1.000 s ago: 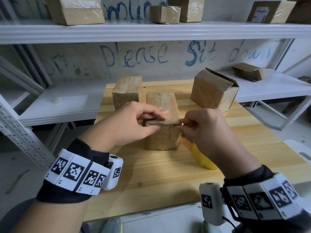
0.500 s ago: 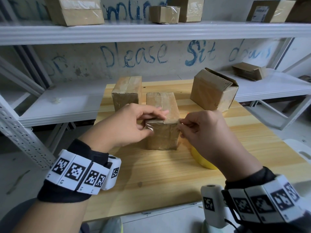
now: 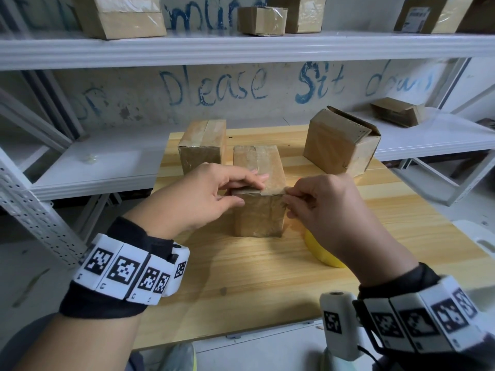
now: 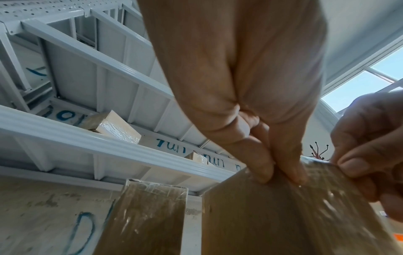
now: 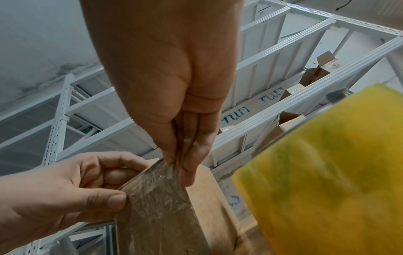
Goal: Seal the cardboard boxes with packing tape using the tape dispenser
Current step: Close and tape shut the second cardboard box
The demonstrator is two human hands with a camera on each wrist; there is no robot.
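Observation:
The middle cardboard box (image 3: 257,218) stands on the wooden table (image 3: 241,285), with clear packing tape (image 3: 267,167) along its top and down its front face (image 5: 157,207). My left hand (image 3: 211,194) pinches the tape's left edge at the box's top front edge (image 4: 279,172), fingers on top and thumb (image 5: 115,201) on the front. At the right corner my right hand (image 3: 316,199) pinches the tape's other edge (image 5: 181,165). The yellow tape dispenser (image 3: 321,253) lies on the table, mostly hidden behind my right wrist, close in the right wrist view (image 5: 327,163).
A taped box (image 3: 202,148) stands just behind and left of the middle one. A box with a loose flap (image 3: 340,143) sits at the table's back right. White metal shelves (image 3: 241,46) with more boxes run behind and beside the table.
The free tape end, held out level over the box's front edge a second ago, now lies folded down on the front face. Both hands stay at the top corners.

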